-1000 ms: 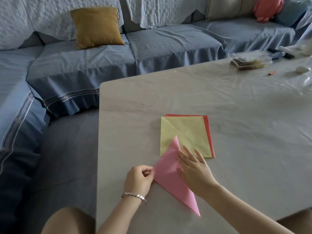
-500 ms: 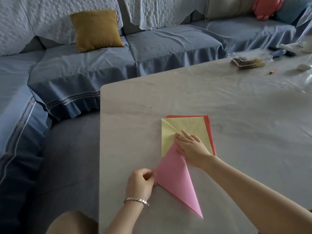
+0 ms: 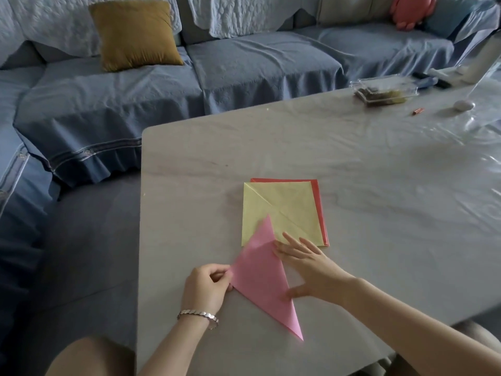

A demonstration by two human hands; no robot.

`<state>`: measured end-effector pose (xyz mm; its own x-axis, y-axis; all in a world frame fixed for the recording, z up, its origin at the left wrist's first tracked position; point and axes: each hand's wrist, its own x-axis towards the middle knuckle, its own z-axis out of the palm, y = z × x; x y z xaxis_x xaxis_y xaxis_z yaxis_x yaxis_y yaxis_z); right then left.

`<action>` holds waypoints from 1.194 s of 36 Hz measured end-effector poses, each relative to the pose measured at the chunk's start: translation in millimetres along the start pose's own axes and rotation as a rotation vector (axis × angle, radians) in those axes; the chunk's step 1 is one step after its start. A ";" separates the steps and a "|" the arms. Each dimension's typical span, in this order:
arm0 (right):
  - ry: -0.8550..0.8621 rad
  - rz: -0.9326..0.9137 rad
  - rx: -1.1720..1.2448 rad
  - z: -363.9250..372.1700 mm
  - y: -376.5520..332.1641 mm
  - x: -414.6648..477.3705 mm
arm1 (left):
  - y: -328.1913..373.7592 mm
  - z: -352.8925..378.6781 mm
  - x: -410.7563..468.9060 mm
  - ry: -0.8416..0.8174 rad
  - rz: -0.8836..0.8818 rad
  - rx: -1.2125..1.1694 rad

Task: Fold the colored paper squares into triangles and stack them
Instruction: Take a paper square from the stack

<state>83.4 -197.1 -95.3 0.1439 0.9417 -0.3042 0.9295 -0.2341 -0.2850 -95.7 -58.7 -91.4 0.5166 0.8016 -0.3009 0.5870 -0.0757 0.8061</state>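
The pink triangle (image 3: 260, 278) lies near the table's (image 3: 352, 158) near edge, its far tip overlapping the near left corner of the yellow sheet (image 3: 287, 210). It is thin, light and limp paper that slides easily, so I take it by corners and edges. My left hand (image 3: 207, 287) pinches its left corner. My right hand (image 3: 311, 270) lies flat with fingers spread, pressing its right edge. The far tip may be lifting slightly. Beneath the yellow only a red sheet's (image 3: 318, 202) rim shows, so I can't count the pile.
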 end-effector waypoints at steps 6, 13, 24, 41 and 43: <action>-0.013 -0.051 0.030 13.2 -5.0 -21.0 | -0.4 -0.4 -1.3 -0.006 -0.007 -0.025; -0.087 -0.019 0.069 13.6 -14.0 -39.0 | -0.8 0.2 -3.7 0.021 0.010 -0.086; 0.533 0.324 1.103 -24.4 -34.9 -18.6 | 55.1 6.7 -10.9 0.017 0.132 -0.512; 1.022 0.690 1.039 -33.5 38.7 -46.5 | 50.9 24.1 22.8 0.072 0.155 0.049; 1.027 0.799 0.931 -27.8 57.9 -52.1 | 51.3 25.7 29.8 0.057 0.078 0.099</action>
<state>139.2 -253.0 -70.7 0.9835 0.1768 -0.0376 0.0411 -0.4212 -0.9060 -34.1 -54.0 -72.1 0.5288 0.8230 -0.2077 0.6063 -0.1950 0.7710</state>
